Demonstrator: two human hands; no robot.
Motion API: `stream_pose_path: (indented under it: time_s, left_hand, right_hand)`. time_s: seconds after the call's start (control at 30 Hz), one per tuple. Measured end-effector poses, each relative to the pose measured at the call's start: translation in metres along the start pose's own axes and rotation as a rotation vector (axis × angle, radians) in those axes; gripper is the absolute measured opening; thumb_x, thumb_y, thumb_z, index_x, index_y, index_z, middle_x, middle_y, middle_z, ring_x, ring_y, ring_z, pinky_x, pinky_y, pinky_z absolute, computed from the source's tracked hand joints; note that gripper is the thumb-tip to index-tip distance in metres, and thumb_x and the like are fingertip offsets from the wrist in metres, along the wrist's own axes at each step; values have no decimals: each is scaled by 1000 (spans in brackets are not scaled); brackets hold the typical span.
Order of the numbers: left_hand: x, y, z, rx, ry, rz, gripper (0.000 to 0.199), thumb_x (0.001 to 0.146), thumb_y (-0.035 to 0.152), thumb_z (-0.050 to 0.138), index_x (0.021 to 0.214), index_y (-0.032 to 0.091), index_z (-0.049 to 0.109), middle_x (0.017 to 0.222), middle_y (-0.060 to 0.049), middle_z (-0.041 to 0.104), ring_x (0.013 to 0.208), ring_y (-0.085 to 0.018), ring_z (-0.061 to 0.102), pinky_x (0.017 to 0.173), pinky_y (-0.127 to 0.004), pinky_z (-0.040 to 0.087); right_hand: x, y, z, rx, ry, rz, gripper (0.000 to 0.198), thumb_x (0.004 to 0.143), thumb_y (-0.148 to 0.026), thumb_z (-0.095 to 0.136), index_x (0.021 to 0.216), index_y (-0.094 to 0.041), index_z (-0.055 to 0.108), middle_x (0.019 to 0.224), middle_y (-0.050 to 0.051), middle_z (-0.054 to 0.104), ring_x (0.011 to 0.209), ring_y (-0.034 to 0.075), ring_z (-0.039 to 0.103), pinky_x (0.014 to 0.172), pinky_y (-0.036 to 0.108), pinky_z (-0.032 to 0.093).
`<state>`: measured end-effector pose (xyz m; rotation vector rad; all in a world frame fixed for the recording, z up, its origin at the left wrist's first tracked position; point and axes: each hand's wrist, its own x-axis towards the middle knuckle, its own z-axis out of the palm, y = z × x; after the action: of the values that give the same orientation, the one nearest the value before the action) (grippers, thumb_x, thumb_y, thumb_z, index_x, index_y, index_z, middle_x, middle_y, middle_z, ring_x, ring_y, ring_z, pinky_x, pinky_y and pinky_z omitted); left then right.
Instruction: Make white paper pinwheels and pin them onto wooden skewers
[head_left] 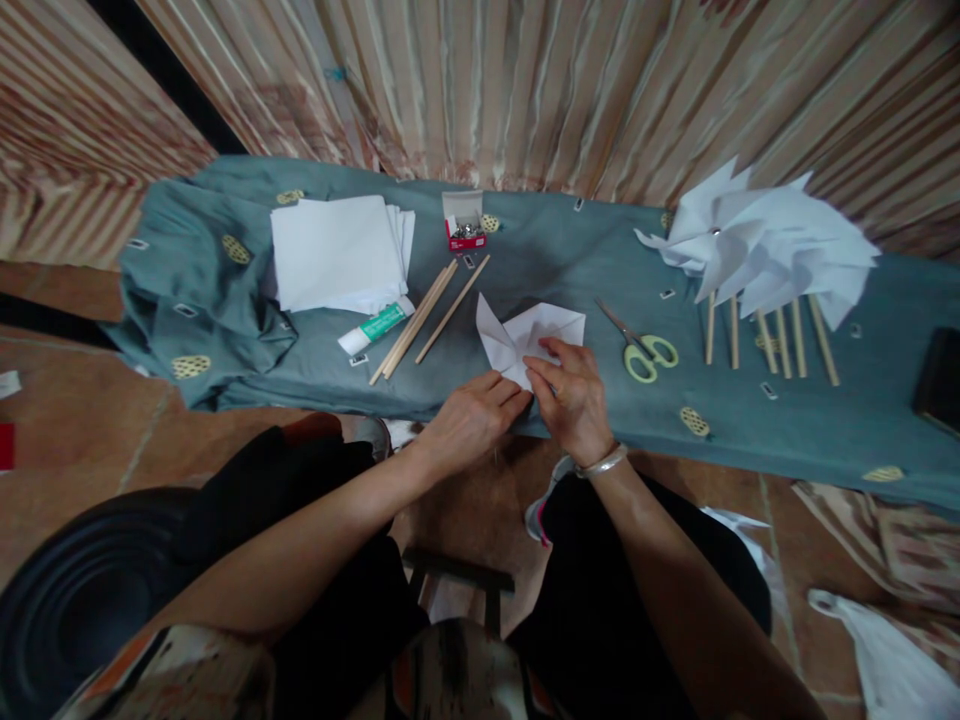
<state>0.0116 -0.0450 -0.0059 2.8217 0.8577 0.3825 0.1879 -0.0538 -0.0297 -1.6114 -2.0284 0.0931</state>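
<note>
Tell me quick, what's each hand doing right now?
Left hand: fingers curled at the folded white paper's near edge; can't tell if they grip.
Right hand: fingers bent over that paper; can't tell whether pinching or pressing.

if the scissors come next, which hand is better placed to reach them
Likely the right hand: the green-handled scissors lie close on its right. The left hand is farther off, at the near edge of the folded paper.

silver bracelet point(604, 462), right wrist point(598, 449) | black trousers point(596, 560) | patterned top point(457, 665), beige, orange | greyish shoe point(538, 515), pink trim
</note>
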Motion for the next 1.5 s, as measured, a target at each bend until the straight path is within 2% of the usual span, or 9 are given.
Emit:
stream_pose_path:
  time_s: [0.23,0.6,0.77,0.9,1.13,1.33,1.5]
  left_hand:
    - [0,0,1,-14,17,3,20,94,15,45,108,10,59,97,-9,63,90,-21,54,82,-33,52]
    - [-1,-1,6,-44,58,-6,21,95,15,43,104,12,61,96,-8,63,89,-20,55,80,-32,51]
    - [-1,-1,7,-65,89,-20,20,94,15,43,103,12,61,94,-8,62,87,-20,55,78,-32,51]
    - [-2,-1,6,-71,87,-36,20,94,16,44,104,12,62,94,-7,62,87,-20,56,77,-32,51]
    - [-8,-7,-3,-113,116,-64,24,94,16,44,110,14,62,96,-8,64,90,-20,58,80,-32,52]
    - [-14,-19,-14,-242,208,-157,23,93,17,48,108,13,64,96,-9,65,93,-19,59,81,-32,52]
    - [-18,-26,-21,-340,280,-222,23,92,19,51,108,13,66,97,-8,65,92,-17,61,81,-30,52]
  right_hand:
    - [0,-3,1,-7,-10,1,32,95,-23,42,108,-19,71,125,12,60,114,27,51,98,45,46]
    - [-4,-13,2,-155,-111,39,34,92,-14,42,117,-17,64,136,13,54,122,29,45,97,46,41]
    - [-1,-13,4,-189,-68,11,31,92,-13,43,111,-20,66,133,8,58,119,25,47,95,41,42]
    - [3,-14,6,-181,-52,3,29,91,-14,43,104,-19,68,130,9,60,117,26,49,94,42,43]
    - [3,-14,7,-111,-33,29,34,92,-15,37,104,-18,69,132,11,58,118,28,47,97,45,42]
    - [2,-15,6,-100,-60,25,34,91,-13,38,107,-17,68,131,11,59,118,27,47,98,43,41]
    - [0,-16,10,-92,-29,41,36,90,-11,38,110,-19,67,131,9,60,118,26,48,97,43,41]
